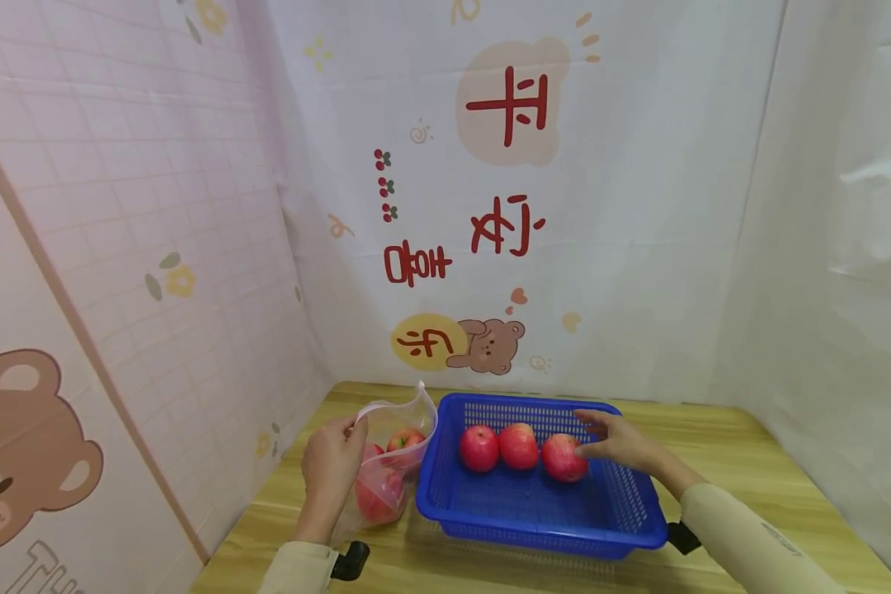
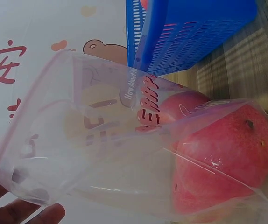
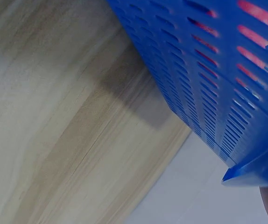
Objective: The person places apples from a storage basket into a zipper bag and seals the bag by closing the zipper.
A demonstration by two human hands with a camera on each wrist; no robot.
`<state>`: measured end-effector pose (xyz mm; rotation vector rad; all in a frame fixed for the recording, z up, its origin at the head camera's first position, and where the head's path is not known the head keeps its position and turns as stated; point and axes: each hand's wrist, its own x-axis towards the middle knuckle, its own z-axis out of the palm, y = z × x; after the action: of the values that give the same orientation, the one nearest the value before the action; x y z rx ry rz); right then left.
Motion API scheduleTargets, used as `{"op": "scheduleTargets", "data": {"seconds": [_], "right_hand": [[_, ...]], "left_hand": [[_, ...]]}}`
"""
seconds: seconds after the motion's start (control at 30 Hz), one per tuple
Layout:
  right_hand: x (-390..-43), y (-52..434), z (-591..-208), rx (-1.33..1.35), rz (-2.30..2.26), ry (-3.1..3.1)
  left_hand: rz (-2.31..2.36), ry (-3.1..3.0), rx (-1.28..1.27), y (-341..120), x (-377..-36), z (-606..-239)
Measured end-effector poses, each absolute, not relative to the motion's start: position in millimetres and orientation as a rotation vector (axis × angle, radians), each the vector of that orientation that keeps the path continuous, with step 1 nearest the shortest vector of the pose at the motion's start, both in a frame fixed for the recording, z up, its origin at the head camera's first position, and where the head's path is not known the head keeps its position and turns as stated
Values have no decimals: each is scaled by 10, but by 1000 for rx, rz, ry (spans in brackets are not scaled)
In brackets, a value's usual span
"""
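Note:
My left hand [image 1: 331, 464] pinches the rim of a clear, pink-tinted zip bag [image 2: 101, 154], whose mouth gapes in the head view. Several red apples [image 2: 222, 158] lie at the bottom of the bag. To its right stands a blue plastic basket [image 1: 520, 521] with slotted walls, holding a row of three red apples: a left one [image 1: 478, 449], a middle one [image 1: 519, 447] and a right one [image 1: 563, 459]. Over the basket's right side reaches my right hand [image 1: 622, 441], fingers extended and spread, thumb tip right at the right apple. The right wrist view mostly hides this hand behind the basket wall.
Bag and basket stand side by side on a wood-grain table [image 1: 742, 470]. Printed cloth [image 1: 638, 206] with red characters and a bear hangs behind the table's back edge, and more cloth [image 1: 119, 206] hangs at the left.

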<state>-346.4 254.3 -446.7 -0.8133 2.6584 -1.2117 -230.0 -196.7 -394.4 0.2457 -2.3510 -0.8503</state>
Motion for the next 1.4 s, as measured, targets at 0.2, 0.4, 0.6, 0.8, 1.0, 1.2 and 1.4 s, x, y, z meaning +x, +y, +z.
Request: {"op": "scheduleTargets", "data": {"seconds": [0.2, 0.4, 0.6, 0.8, 1.0, 1.2, 1.4], "right_hand": [[-3510, 2487, -4466, -829, -1221, 2629], [-3544, 2458, -4517, -781, -1192, 2616], [-3574, 2432, -4563, -818, -1111, 2662], [-3530, 2377, -4572, -837, -871, 2787], [-3490, 2365, -4545, -856, -802, 2825], [-3475, 2392, -4326, -857, -875, 2803], [-3561, 2311, -4068, -821, -1141, 2744]], "left_hand": [[-854, -2335, 242, -1977, -2318, -3944], [-850, -2328, 243, -1975, -2338, -3968], [-846, -2331, 239, -1955, -2339, -3964], [-841, -2329, 233, -1944, -2331, -3975], [-844, -2326, 233, -1934, -2322, -3992], [-858, -2327, 234, -1927, -2330, -3993], [-851, -2320, 224, -1931, -2338, -3991]]}}
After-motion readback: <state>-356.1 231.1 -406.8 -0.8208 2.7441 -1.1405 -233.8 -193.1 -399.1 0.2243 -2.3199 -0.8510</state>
